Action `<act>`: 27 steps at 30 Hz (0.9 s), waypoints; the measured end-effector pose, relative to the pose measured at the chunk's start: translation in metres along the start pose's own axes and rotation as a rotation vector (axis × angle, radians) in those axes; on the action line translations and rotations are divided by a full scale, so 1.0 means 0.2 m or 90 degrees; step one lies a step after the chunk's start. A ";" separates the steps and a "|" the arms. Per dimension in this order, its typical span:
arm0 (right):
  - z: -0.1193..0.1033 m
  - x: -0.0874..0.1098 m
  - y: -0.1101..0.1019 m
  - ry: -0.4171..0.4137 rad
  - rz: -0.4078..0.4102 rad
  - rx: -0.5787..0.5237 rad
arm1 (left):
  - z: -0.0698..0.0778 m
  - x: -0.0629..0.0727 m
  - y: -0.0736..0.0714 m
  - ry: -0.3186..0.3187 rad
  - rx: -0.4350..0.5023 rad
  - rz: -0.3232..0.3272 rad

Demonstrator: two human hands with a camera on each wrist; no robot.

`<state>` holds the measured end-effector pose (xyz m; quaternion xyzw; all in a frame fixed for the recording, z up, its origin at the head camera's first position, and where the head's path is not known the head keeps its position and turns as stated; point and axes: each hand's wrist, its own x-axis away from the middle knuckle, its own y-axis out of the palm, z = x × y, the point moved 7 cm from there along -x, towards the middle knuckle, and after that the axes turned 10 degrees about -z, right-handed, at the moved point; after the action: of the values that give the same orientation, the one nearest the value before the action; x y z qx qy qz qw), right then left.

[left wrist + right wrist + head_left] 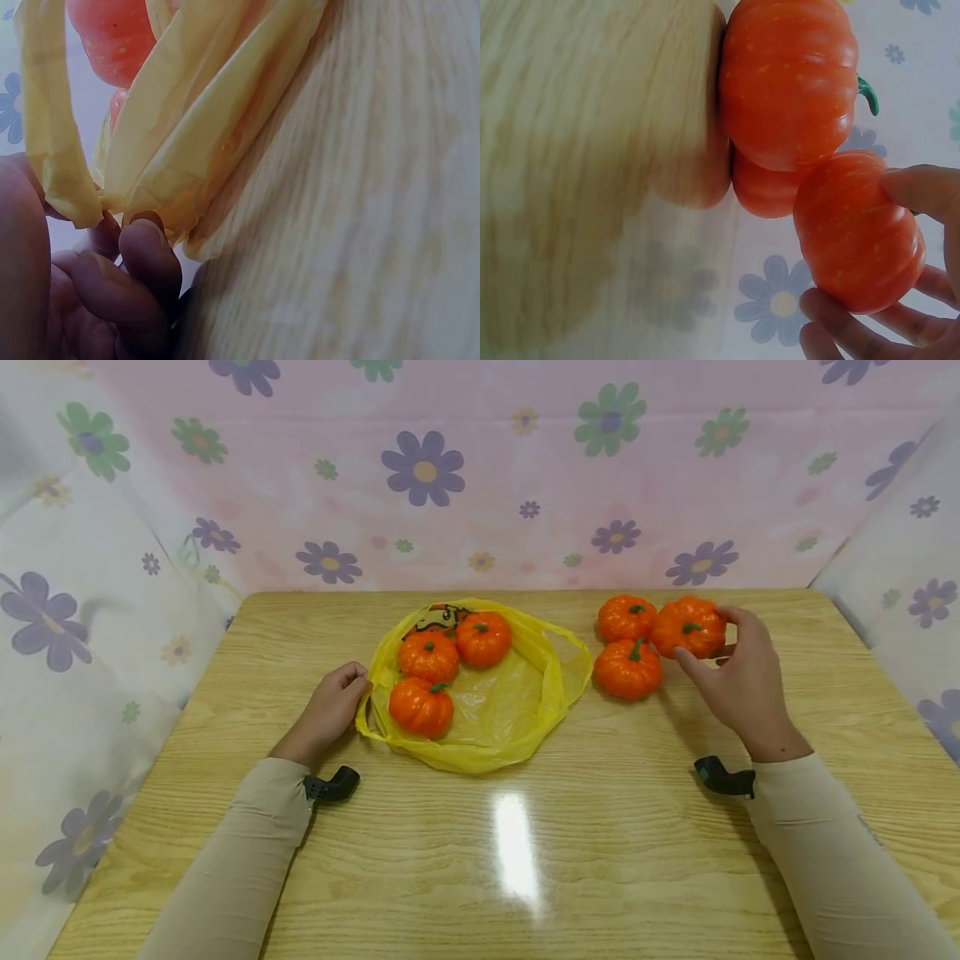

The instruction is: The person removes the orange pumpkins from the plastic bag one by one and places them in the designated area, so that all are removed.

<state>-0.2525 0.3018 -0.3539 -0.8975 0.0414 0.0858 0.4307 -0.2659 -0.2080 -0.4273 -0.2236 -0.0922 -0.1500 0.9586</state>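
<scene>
My left hand [330, 706] pinches the left edge of a yellow plastic bag [517, 727], which lies spread with its mouth facing up. In the left wrist view, thumb and fingertips [142, 240] meet at the gathered plastic. Three small orange pumpkins with green stems sit in the bag's left and back part; the nearest pumpkin [420, 707] is by the left handle. My right hand [746, 685] grips another pumpkin [859, 232] between thumb and fingers, held off the tabletop. Beside it stand a front pumpkin [628, 670] and a back pumpkin [625, 617], right of the bag.
The light wood table [600, 860] runs back to a flowered pink cloth [487, 477], with flowered white cloths at both sides. Black wrist devices sit at the left cuff [333, 785] and the right cuff [723, 777]. The bag's right handle loop [581, 660] reaches toward the loose pumpkins.
</scene>
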 end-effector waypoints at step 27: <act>0.08 -0.01 0.03 0.052 -0.063 0.020 | -0.01 -0.01 0.00 -0.008 0.000 -0.012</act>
<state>-0.2582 0.3105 -0.3682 -0.8942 0.0156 0.0271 0.4466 -0.2682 -0.2084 -0.4298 -0.2234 -0.1001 -0.1573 0.9567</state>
